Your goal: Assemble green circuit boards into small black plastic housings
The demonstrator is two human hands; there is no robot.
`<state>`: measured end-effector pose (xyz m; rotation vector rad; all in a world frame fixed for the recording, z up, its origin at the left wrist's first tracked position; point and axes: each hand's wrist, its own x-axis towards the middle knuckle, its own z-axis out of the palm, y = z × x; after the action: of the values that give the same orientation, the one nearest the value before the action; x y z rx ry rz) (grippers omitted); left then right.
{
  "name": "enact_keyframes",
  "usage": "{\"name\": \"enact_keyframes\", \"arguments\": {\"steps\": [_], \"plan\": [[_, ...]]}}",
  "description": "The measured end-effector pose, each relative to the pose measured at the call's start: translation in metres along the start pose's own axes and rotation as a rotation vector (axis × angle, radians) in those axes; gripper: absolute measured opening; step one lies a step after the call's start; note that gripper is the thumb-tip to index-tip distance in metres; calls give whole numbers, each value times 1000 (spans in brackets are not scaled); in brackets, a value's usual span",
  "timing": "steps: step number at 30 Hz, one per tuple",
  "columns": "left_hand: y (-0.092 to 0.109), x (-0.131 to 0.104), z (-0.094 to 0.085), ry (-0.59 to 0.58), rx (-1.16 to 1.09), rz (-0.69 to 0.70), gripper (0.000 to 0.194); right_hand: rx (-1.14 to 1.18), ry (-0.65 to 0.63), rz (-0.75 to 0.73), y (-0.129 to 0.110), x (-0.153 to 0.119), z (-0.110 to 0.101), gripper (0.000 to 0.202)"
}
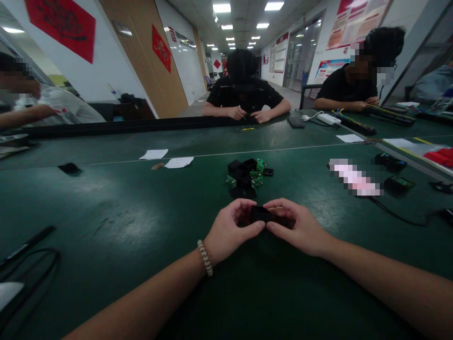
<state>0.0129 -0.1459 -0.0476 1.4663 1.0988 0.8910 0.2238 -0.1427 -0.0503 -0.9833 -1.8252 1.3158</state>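
Observation:
Between the fingertips of both hands is a small black plastic box [260, 214], its top side looking hollow. My left hand [233, 229], with a beaded bracelet [205, 258] at the wrist, grips it from the left with thumb and fingers. From the right, my right hand [296, 225] pinches the same box. Just beyond the hands lies a pile of black plastic housings [243, 172] mixed with several green circuit boards [257, 178]. A flat black piece [242, 192] is at the near side of the pile.
The green table [134, 264] carries paper scraps [179, 162], a black cable [42, 250] at left and a blurred-out pink device [356, 178] at right. Dark electronic parts [399, 184] lie farther right. A person [244, 89] sits opposite; others sit left and right.

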Motion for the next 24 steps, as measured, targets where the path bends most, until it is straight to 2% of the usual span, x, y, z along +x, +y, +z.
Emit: {"name": "enact_keyframes", "arguments": {"steps": [24], "plan": [[3, -1, -1, -10, 33, -12, 45, -5, 5, -1, -2, 0, 1, 34]]}}
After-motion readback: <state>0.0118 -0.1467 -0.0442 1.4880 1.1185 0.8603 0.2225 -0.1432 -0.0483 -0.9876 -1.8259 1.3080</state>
